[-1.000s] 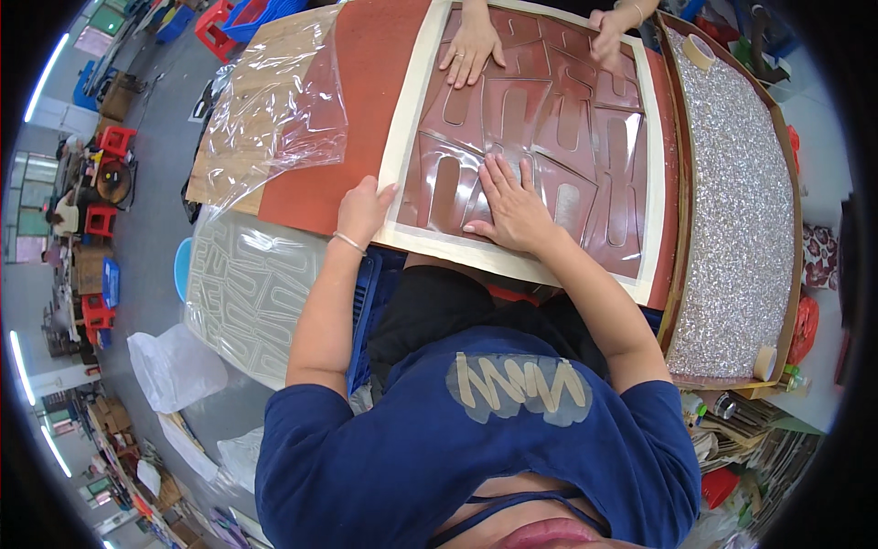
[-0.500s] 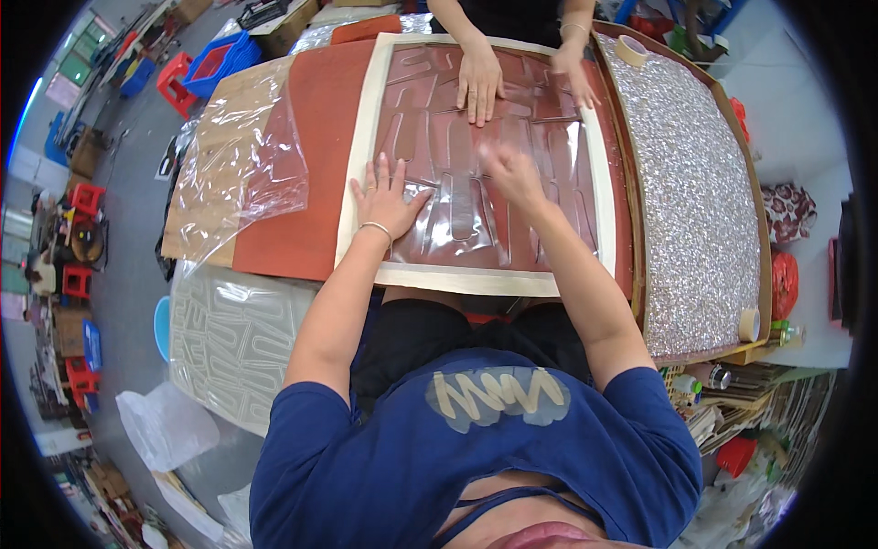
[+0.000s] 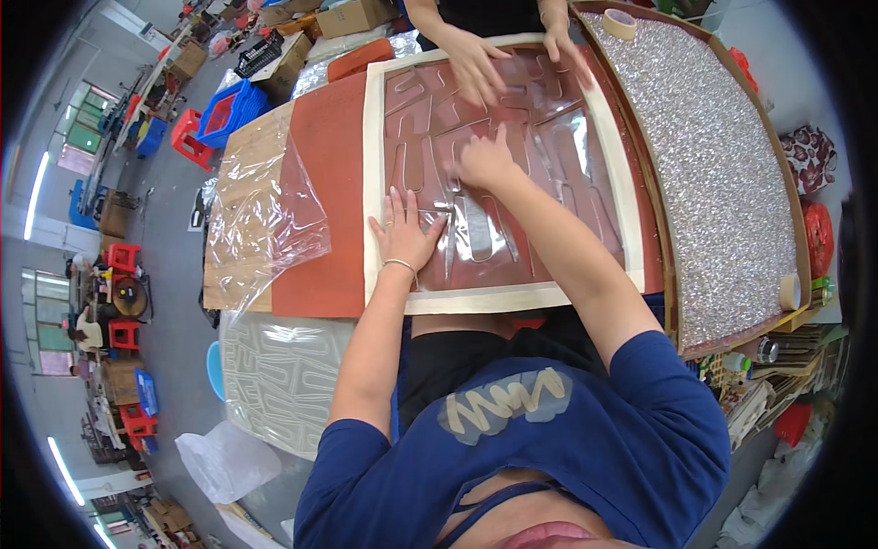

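Observation:
A clear plastic sheet [image 3: 476,229] with raised, elongated outlines lies over a reddish-brown surface, bordered by a cream frame [image 3: 485,300]. My left hand [image 3: 405,236] rests flat on its left side, fingers spread, across the border and the sheet. Over the middle of the sheet is my right hand [image 3: 485,163], fingers curled and partly smeared by motion; anything inside it is hidden. Across from me, a co-worker's one hand [image 3: 471,69] hovers blurred above the sheet's far part. The co-worker's other hand [image 3: 565,57] is at the far right edge.
Left of the frame are a red-brown board [image 3: 329,201] and a wooden board [image 3: 240,229] under loose clear film [image 3: 291,215]. A glittery silver panel [image 3: 709,183] on the right carries tape rolls [image 3: 620,24]. Below left lies a pale patterned sheet [image 3: 279,375].
My view has shifted, so the scene sits differently in the picture. My right hand has moved a little left across the sheet. The co-worker's nearer hand has lifted off it.

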The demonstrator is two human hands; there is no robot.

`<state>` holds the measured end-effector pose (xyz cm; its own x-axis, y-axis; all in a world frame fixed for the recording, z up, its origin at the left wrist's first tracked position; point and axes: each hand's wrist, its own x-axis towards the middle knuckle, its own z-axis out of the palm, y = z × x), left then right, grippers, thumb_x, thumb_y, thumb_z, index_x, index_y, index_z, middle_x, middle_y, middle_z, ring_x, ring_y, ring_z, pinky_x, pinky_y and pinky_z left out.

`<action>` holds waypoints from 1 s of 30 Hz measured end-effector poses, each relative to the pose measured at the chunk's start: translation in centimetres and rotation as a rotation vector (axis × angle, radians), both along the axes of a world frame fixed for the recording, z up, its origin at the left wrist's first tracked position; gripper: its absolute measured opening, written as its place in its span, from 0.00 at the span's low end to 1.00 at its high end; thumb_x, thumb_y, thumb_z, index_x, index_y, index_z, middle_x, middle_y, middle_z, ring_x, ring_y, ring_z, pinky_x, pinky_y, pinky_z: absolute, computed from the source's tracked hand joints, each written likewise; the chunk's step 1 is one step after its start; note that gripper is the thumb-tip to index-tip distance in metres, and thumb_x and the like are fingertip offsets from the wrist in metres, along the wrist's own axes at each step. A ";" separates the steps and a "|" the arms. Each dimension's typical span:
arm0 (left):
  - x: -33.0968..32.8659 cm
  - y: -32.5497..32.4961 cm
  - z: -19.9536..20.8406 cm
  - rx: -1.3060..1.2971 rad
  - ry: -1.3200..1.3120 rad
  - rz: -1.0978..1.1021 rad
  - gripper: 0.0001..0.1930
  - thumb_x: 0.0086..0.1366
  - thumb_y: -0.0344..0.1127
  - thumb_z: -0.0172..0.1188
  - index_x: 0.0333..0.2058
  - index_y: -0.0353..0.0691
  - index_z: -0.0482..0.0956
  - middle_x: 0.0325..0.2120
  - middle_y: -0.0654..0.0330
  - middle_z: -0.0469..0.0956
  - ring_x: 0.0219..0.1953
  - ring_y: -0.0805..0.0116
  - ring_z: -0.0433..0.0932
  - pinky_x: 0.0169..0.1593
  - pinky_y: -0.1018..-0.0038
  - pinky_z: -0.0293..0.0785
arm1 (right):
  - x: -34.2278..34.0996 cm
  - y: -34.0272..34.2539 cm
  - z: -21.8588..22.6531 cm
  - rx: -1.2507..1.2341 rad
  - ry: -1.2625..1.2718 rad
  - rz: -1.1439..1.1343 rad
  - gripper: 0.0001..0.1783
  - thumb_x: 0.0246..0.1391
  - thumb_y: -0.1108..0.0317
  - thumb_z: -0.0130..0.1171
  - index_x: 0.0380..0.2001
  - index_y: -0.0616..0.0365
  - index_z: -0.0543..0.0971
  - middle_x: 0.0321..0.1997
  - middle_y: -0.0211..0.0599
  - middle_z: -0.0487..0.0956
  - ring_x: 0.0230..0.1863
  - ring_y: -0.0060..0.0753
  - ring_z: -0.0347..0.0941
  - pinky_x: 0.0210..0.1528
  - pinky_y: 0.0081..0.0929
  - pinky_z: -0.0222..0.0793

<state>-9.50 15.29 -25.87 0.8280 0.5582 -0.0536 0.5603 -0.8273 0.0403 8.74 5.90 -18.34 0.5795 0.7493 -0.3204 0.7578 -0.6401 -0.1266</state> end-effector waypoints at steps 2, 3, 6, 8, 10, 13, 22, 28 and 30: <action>0.3 -0.5 0.9 -0.024 -0.046 -0.018 0.44 0.61 0.69 0.39 0.67 0.44 0.49 0.69 0.51 0.40 0.71 0.57 0.39 0.65 0.41 0.30 | -0.8 1.6 2.4 0.011 -0.010 -0.035 0.37 0.59 0.39 0.39 0.62 0.53 0.62 0.67 0.46 0.61 0.67 0.49 0.55 0.67 0.64 0.31; 1.4 -1.1 1.3 -0.020 -0.039 -0.042 0.45 0.61 0.69 0.40 0.67 0.42 0.49 0.69 0.51 0.40 0.71 0.56 0.39 0.65 0.41 0.31 | -0.1 2.6 -1.2 0.314 -0.276 0.117 0.37 0.59 0.39 0.38 0.62 0.52 0.62 0.67 0.45 0.59 0.68 0.47 0.54 0.67 0.64 0.30; 2.5 -1.6 0.4 -0.004 -0.058 -0.066 0.44 0.61 0.67 0.42 0.67 0.41 0.47 0.69 0.51 0.40 0.71 0.57 0.39 0.66 0.42 0.31 | 0.8 5.1 -8.0 0.464 -0.326 0.376 0.36 0.60 0.40 0.36 0.64 0.50 0.61 0.71 0.40 0.53 0.71 0.43 0.47 0.68 0.65 0.29; 1.1 -1.2 0.4 -0.027 0.009 -0.039 0.45 0.62 0.67 0.41 0.67 0.40 0.44 0.69 0.51 0.37 0.71 0.56 0.39 0.66 0.43 0.31 | -0.3 5.4 -5.9 0.294 0.038 0.300 0.34 0.62 0.42 0.32 0.65 0.49 0.59 0.73 0.38 0.49 0.73 0.40 0.42 0.69 0.62 0.26; 1.8 -1.3 0.5 -0.056 -0.065 -0.077 0.46 0.61 0.68 0.43 0.67 0.41 0.46 0.69 0.52 0.40 0.71 0.58 0.38 0.66 0.43 0.31 | 4.1 3.9 -3.1 0.180 0.321 0.264 0.35 0.61 0.42 0.33 0.66 0.48 0.57 0.73 0.40 0.48 0.74 0.42 0.40 0.70 0.59 0.25; 1.0 -1.0 0.8 -0.042 -0.016 -0.062 0.46 0.61 0.68 0.42 0.67 0.41 0.45 0.69 0.51 0.39 0.71 0.58 0.38 0.67 0.44 0.31 | 7.2 -2.6 -4.4 0.843 -0.089 -0.230 0.37 0.58 0.38 0.39 0.65 0.48 0.60 0.72 0.46 0.48 0.73 0.44 0.40 0.70 0.54 0.31; 1.7 -1.1 0.1 -0.084 -0.116 -0.037 0.49 0.61 0.67 0.45 0.67 0.36 0.38 0.68 0.47 0.40 0.70 0.56 0.40 0.67 0.46 0.31 | 13.4 -18.1 -5.2 0.385 0.134 -0.474 0.48 0.56 0.31 0.37 0.67 0.57 0.53 0.72 0.53 0.45 0.74 0.44 0.38 0.69 0.57 0.30; 1.6 -1.2 0.8 -0.032 -0.012 -0.030 0.47 0.61 0.68 0.43 0.67 0.40 0.40 0.69 0.49 0.39 0.71 0.57 0.39 0.67 0.46 0.30 | 12.3 -18.1 -6.2 0.387 -0.186 -0.686 0.47 0.56 0.31 0.35 0.68 0.56 0.49 0.73 0.47 0.45 0.74 0.43 0.37 0.69 0.60 0.29; 1.8 -1.5 1.0 -0.027 0.013 -0.021 0.46 0.61 0.69 0.42 0.67 0.43 0.46 0.69 0.50 0.39 0.71 0.57 0.39 0.67 0.46 0.30 | 10.0 -19.4 -7.9 0.271 -0.344 -0.333 0.46 0.57 0.32 0.35 0.68 0.55 0.50 0.72 0.48 0.46 0.74 0.45 0.38 0.69 0.60 0.29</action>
